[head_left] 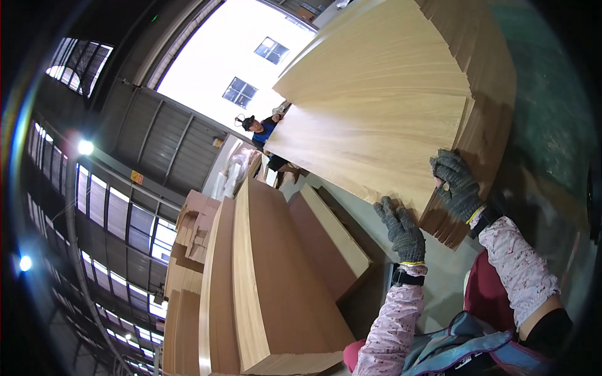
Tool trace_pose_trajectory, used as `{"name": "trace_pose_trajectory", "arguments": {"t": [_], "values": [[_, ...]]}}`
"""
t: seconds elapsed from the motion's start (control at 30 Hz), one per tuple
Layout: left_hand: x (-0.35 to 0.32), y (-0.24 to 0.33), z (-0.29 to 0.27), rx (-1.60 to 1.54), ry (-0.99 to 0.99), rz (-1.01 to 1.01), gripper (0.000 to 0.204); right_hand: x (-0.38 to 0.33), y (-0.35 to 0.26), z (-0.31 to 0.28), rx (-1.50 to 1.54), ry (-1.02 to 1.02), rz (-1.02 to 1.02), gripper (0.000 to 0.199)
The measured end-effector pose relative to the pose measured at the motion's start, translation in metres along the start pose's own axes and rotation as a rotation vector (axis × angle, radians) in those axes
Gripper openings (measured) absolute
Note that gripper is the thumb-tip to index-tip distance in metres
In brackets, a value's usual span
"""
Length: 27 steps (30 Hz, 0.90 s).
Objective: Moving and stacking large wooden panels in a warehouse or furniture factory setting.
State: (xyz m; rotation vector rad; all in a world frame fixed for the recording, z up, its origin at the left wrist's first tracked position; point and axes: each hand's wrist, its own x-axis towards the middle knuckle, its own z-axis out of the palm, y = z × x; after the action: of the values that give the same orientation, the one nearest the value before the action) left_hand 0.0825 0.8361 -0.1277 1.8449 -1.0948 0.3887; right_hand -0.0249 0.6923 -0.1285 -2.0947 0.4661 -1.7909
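Note:
A pale wood-veneered sheet (370, 144) lies on top of a tall stack of brown-edged boards (486, 94), which reaches away from me. Both my hands wear grey knitted gloves. At the sheet's near left edge is my left hand (402, 233), its fingers stretched out and touching the edge. My right hand (456, 182) is bent around the near end of the sheet, closed on it near the corner; some of its fingers are hidden. At the far end stands another person (262, 130) in a dark cap and blue top, with a hand by the sheet's far edge.
To my left stand long stacks of brown boards (285, 282), with a lower pale-edged stack (332, 232) between them and my sheet. Plastic-wrapped material (235, 172) sits farther back. Green floor (552, 119) shows on the right. A wide bright doorway (207, 56) opens beyond the person.

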Motion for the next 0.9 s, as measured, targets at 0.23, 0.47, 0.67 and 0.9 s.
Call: {"name": "trace_pose_trajectory", "arguments": {"t": [0.23,0.47,0.67,0.9], "values": [[-0.003,0.002,-0.016,-0.047,-0.084,0.029,0.043,0.000,0.011,0.007,-0.003,-0.025,-0.026,0.022],[-0.046,-0.051,-0.082,-0.649,-0.369,-0.366,0.044,0.011,0.007,0.001,-0.167,-0.121,-0.009,0.027],[-0.090,-0.135,-0.202,0.359,-0.739,-0.453,0.049,0.043,-0.011,-0.007,-0.305,-0.243,0.021,0.020],[-0.232,-0.275,-0.286,0.770,-1.211,-0.391,0.044,0.085,-0.036,0.012,-0.669,-0.500,0.082,0.025]]}}
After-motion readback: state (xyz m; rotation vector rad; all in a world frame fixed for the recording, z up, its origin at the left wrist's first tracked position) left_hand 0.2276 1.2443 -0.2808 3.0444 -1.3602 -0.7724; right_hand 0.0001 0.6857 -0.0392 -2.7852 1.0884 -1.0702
